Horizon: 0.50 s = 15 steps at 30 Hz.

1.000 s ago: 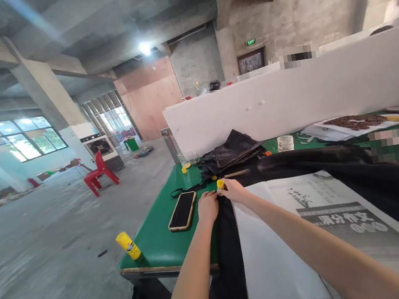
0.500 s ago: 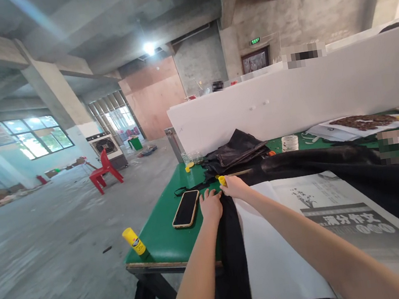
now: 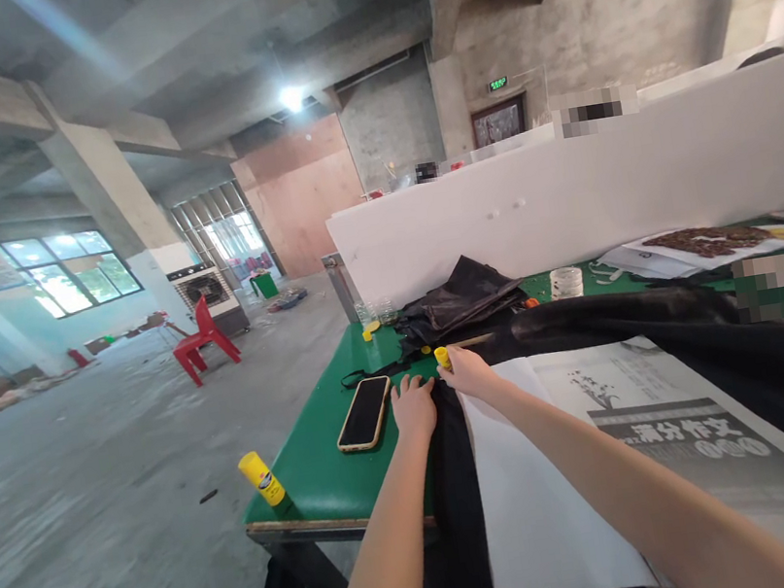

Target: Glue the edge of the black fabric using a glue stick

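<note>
My right hand (image 3: 469,373) is closed round a yellow glue stick (image 3: 443,357), held at the edge of black fabric (image 3: 456,481). My left hand (image 3: 415,406) lies with fingers spread at the fabric's left edge, just right of a smartphone (image 3: 364,414) with a dark screen. Under my right forearm is a printed paper sheet (image 3: 672,390) with a white part (image 3: 534,509) on its left, spread over the black fabric. A second yellow glue stick (image 3: 261,479) stands near the table's left corner. The glue stick's lower end is hidden by my fingers.
The green table (image 3: 316,477) carries a crumpled black piece (image 3: 466,293), a clear jar (image 3: 566,283) and a paper with brown bits (image 3: 709,245). A white partition (image 3: 568,189) runs along the back. On the floor at left stands a red chair (image 3: 206,341).
My right hand has shifted slightly with the glue stick, which now shows a little further right. My left hand keeps its place on the fabric edge. The whole view has moved slightly.
</note>
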Tool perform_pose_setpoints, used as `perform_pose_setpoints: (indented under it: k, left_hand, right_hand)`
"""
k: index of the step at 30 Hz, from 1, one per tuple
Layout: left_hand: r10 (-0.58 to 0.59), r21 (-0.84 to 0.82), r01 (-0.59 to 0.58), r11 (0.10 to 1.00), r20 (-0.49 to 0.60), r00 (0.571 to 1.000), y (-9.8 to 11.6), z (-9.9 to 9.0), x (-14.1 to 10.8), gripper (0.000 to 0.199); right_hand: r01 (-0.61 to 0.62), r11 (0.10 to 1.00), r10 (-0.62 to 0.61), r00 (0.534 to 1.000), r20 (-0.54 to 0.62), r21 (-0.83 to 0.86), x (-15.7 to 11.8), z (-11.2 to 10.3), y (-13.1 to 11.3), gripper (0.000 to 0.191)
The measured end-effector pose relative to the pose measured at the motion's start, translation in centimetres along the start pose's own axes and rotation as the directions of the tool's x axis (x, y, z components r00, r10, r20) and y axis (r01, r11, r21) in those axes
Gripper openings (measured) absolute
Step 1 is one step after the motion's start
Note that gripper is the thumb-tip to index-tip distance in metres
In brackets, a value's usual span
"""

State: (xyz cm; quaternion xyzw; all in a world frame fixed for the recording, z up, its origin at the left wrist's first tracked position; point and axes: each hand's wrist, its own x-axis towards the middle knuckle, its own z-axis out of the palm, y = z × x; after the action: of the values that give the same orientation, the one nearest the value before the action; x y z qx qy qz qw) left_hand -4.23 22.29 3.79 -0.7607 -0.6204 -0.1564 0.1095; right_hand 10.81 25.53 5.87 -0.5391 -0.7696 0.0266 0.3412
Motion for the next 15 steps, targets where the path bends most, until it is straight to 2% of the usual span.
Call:
perform_pose_setpoints:
  k: [4, 9, 12, 15]
  left_hand:
    - [0.006, -0.009, -0.006, 1.000, 0.001, 1.000, 0.0, 0.2, 0.0, 0.043]
    - [-0.001, -0.024, 0.001, 1.000, 0.001, 1.000, -0.1, 0.2, -0.1, 0.043]
    - [-0.003, -0.029, 0.003, 1.000, -0.002, 1.000, -0.1, 0.3, -0.1, 0.043]
    - [0.004, -0.029, -0.004, 1.000, -0.009, 1.000, -0.2, 0.5, -0.1, 0.043]
  right_hand:
    - [0.022, 0.998, -0.014, 0.990, -0.137, 0.059, -1.0, -0.9, 0.4, 0.016]
    - [-0.073, 0.984, 0.121, 0.943, -0.309, 0.165, -1.2, -1.8, 1.3, 0.023]
    - [-0.119, 0.958, 0.203, 0.922, -0.329, 0.259, -0.9, -1.5, 1.8, 0.028]
    - [-0.109, 0.930, 0.218, 0.933, -0.286, 0.351, -0.7, -0.9, 2.1, 0.030]
